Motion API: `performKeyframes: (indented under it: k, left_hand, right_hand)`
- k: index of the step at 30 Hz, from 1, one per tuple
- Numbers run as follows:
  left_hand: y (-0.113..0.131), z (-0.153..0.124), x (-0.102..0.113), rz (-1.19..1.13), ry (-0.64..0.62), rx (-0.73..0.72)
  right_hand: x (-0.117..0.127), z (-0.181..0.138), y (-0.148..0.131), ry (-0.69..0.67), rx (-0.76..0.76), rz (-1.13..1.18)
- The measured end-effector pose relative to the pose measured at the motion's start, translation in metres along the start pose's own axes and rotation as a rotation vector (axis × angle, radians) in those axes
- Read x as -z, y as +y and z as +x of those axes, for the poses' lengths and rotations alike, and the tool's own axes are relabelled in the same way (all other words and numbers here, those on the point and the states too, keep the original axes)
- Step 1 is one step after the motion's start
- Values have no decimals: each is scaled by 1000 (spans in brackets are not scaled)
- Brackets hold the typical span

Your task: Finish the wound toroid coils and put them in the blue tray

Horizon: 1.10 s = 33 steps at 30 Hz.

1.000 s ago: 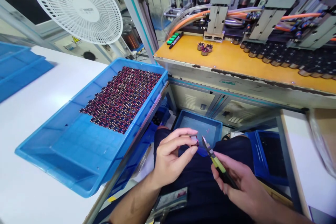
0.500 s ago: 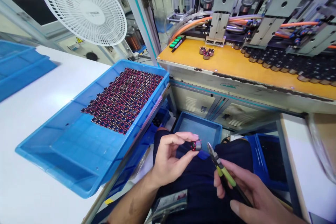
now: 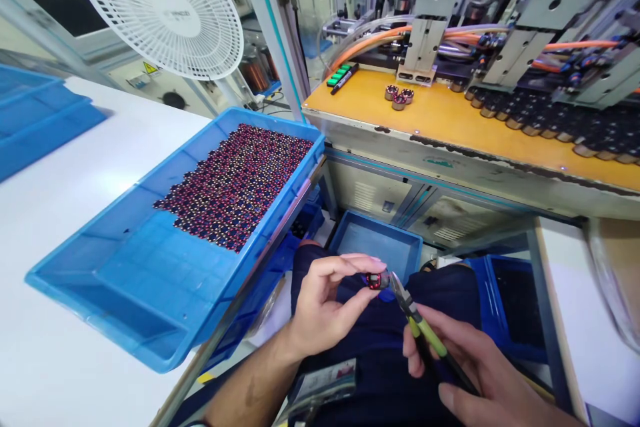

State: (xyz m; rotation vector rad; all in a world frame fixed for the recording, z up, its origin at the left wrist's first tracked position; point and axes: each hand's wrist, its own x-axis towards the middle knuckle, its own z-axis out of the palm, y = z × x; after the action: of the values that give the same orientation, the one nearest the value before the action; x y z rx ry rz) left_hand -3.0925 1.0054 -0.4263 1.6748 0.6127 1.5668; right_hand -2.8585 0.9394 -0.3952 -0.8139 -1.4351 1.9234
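Between thumb and fingers, my left hand (image 3: 327, 300) pinches a small wound motor stator (image 3: 376, 279), a ring with red-and-dark windings. My right hand (image 3: 465, 353) is wrapped round the green-and-black handles of a pair of cutting pliers (image 3: 411, 310). The plier jaws are at the right side of the stator; whether they touch it I cannot tell. Both hands are over my lap. To the left, a blue tray (image 3: 125, 320) holds many similar stators (image 3: 240, 187) packed in rows toward its far end.
A yellow-topped machine bench (image 3: 450, 120) stands ahead, with three loose stators (image 3: 399, 97), a black marker (image 3: 345, 79) and rows of parts at right. A white fan (image 3: 165, 10) is at the upper left. Another blue bin (image 3: 377, 247) sits low beyond my lap.
The plier jaws have come left, up to the stator. In my left fingers the stator has turned, so its windings face me more. The view has shifted slightly.
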Motion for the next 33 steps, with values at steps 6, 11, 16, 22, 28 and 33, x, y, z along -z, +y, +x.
performKeyframes:
  k: [6, 11, 16, 22, 28, 33]
  left_hand:
    - [1, 2, 0, -9, -4, 15]
    - [1, 1, 0, -8, 2, 21]
    - [0, -1, -1, -29, 1, 40]
    - [-1, -3, -2, -12, 39, 123]
    - [-9, -1, 4, -348, 96, 458]
    - [-16, 1, 8, -636, 155, 827]
  right_hand:
    - [-3, 4, -1, 24, -3, 34]
    - [0, 3, 6, 16, -80, 104]
    - [-3, 2, 4, 93, -102, -9]
    - [-1, 9, 5, 203, -157, -245]
    - [17, 22, -9, 232, -33, -753]
    - [74, 72, -79, 651, 330, -1251]
